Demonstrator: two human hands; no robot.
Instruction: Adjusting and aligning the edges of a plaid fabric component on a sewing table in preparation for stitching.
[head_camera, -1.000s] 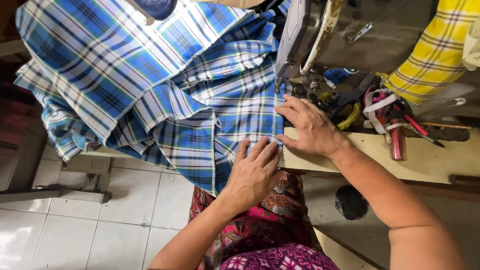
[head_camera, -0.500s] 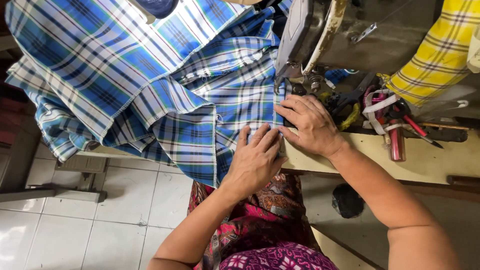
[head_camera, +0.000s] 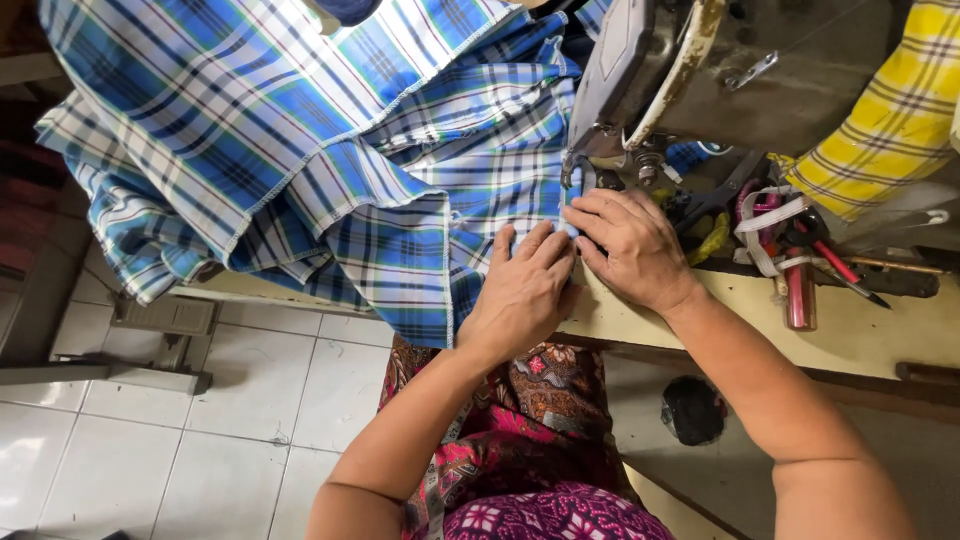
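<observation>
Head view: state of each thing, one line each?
Blue plaid cloth: bunched, draped over the table edge, one edge at the needle.
Left hand: flat on cloth, fingers spread.
Right hand: pressing cloth beside the needle.
Sewing machine: cloth under its foot.
Yellow plaid cloth: lying at right.

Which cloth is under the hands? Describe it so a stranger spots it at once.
Start at the grey sewing machine on the pale table. Left of its needle, both hands press flat on the blue plaid cloth, which spills off the table's left edge. The yellow plaid cloth lies right of the machine, untouched.
</observation>
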